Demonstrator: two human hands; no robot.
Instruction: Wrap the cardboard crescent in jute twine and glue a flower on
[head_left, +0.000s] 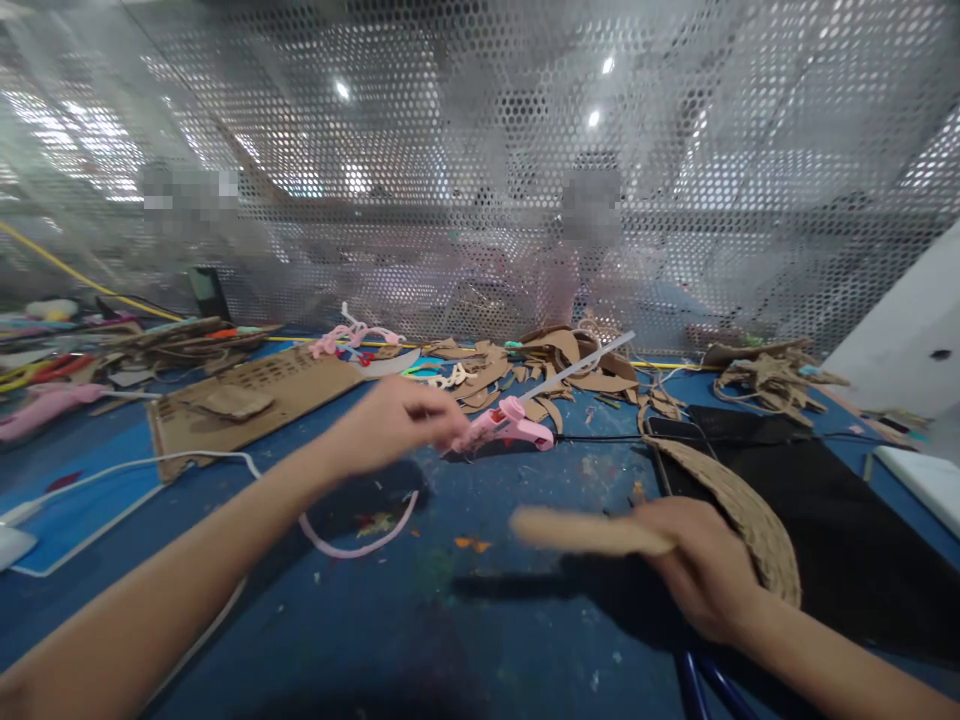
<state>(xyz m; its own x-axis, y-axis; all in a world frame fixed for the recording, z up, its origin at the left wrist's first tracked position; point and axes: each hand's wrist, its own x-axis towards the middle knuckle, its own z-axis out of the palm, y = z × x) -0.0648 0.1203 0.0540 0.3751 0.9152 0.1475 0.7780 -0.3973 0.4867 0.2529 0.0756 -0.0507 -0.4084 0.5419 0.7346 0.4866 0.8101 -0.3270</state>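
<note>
My left hand (390,425) reaches forward over the blue table (465,620), its blurred fingers at the rear end of a pink glue gun (510,425) that lies on the table. A pink cord (360,540) loops from the gun under my left wrist. My right hand (697,570) is closed on a flat strip of cardboard (585,532), held level above the table and pointing left. A woven curved cardboard piece (750,510) lies just behind my right hand, partly on a black mat (840,530).
Cardboard scraps (555,365) and a white stick lie behind the glue gun. A large perforated cardboard sheet (247,405) sits at the left with a white cable across it. A perforated metal screen (480,180) closes the back; blurred people sit behind it.
</note>
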